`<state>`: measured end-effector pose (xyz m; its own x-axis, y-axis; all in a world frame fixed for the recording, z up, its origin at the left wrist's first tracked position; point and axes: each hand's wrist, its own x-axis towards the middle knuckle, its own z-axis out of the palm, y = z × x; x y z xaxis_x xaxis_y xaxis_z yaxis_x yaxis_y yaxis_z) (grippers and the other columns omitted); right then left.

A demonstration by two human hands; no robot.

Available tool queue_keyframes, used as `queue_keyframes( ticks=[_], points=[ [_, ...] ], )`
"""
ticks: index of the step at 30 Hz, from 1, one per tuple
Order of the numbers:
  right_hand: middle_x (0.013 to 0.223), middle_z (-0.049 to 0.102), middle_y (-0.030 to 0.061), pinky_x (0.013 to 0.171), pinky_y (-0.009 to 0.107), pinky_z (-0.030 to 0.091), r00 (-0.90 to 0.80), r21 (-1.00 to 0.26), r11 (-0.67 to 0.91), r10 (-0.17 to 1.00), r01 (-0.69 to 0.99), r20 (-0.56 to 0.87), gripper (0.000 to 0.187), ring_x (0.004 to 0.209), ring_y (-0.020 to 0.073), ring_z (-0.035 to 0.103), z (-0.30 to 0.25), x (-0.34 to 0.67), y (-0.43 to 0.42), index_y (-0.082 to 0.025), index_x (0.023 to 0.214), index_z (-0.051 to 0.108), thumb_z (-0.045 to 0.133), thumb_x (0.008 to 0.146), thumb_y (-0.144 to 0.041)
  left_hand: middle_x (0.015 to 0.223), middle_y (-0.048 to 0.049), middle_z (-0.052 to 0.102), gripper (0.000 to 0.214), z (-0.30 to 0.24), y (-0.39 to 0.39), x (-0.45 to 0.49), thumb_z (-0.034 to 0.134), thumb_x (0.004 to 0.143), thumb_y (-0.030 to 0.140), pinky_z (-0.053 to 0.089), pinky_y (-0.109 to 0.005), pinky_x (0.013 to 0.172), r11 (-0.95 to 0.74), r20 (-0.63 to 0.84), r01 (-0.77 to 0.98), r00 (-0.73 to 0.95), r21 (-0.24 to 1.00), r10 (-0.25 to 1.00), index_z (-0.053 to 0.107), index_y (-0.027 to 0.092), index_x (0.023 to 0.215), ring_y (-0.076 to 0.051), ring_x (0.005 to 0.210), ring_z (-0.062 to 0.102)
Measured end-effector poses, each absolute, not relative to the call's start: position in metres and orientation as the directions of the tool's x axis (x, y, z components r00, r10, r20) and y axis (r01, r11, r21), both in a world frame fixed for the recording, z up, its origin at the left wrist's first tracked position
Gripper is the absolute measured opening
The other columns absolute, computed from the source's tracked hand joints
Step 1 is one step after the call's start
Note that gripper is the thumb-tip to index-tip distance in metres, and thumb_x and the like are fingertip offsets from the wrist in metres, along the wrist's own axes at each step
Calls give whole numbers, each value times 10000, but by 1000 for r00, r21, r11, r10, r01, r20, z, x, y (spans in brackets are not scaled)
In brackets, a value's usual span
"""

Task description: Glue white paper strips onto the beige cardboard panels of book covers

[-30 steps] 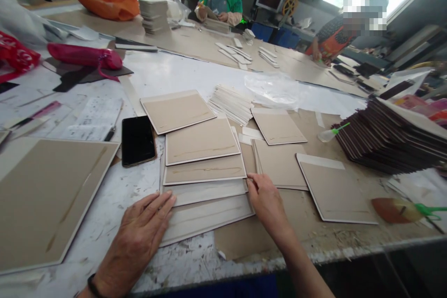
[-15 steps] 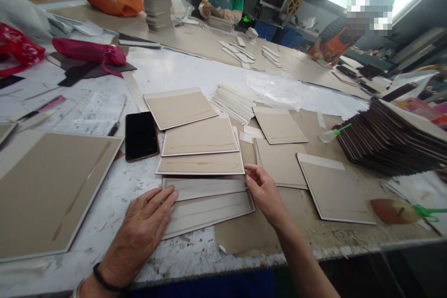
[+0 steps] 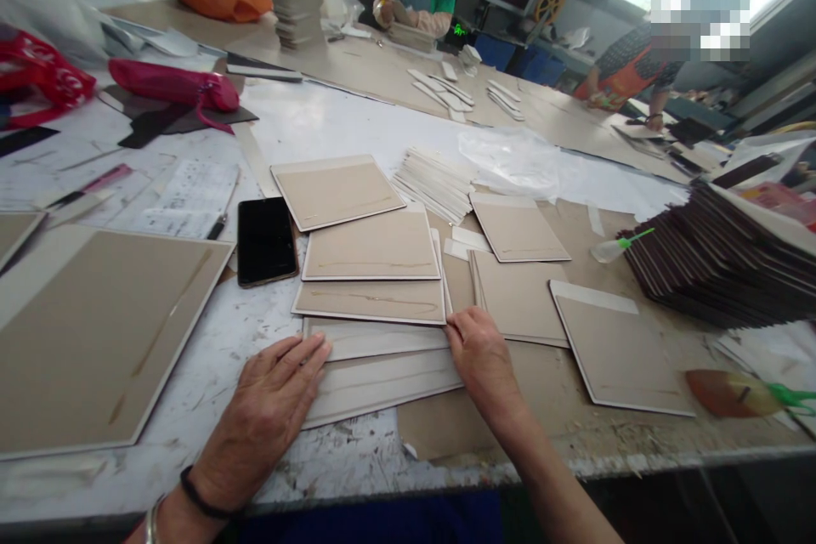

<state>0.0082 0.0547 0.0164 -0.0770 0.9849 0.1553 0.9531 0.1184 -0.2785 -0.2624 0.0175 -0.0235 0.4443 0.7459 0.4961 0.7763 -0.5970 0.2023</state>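
My left hand [image 3: 271, 399] lies flat with its fingers stretched over the left ends of two pale grey strips of board [image 3: 388, 378] at the front of an overlapping row. Above them lies a beige cardboard panel [image 3: 370, 303] with a pale border and a brownish glue line. My right hand [image 3: 481, 361] is closed, thumb and fingers pinched at this panel's lower right corner. Further back in the row, another beige panel [image 3: 373, 246] overlaps it, and a tilted panel [image 3: 337, 191] lies beyond that. The fingertips of my right hand are partly hidden.
A phone [image 3: 266, 240] lies left of the row, near a large beige panel [image 3: 108, 331]. On the right are more panels [image 3: 618, 348], a glue bottle [image 3: 727, 391], a small bottle [image 3: 609, 250] and a tall dark stack [image 3: 720, 259]. Two people work across the table.
My right hand's fingers have closed at the corner of the beige panel, where they were looser before. My left hand stays on the grey strips. The whole view has shifted slightly.
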Motion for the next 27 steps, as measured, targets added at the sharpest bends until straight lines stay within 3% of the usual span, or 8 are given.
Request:
queue_keyframes(
  ticks=[9, 27],
  points=[
    [753, 528, 43, 645, 259, 357, -113, -259, 104, 993, 960, -21, 80, 709, 171, 497, 16, 17, 65, -174, 754, 497, 452, 800, -126, 1180, -112, 555, 382, -24, 18, -262, 496, 835, 140, 421, -438, 889, -599, 493, 779, 454, 184, 742, 472, 119, 1216, -269, 1070, 458],
    [884, 523, 79, 665, 264, 350, -139, -114, 123, 979, 986, -147, 117, 771, 178, 500, 20, 16, 67, -154, 894, 484, 379, 845, -147, 1199, -121, 542, 429, -24, 17, -263, 502, 829, 127, 427, -443, 904, -610, 487, 770, 467, 187, 738, 442, 136, 1254, -267, 1086, 464]
  ],
)
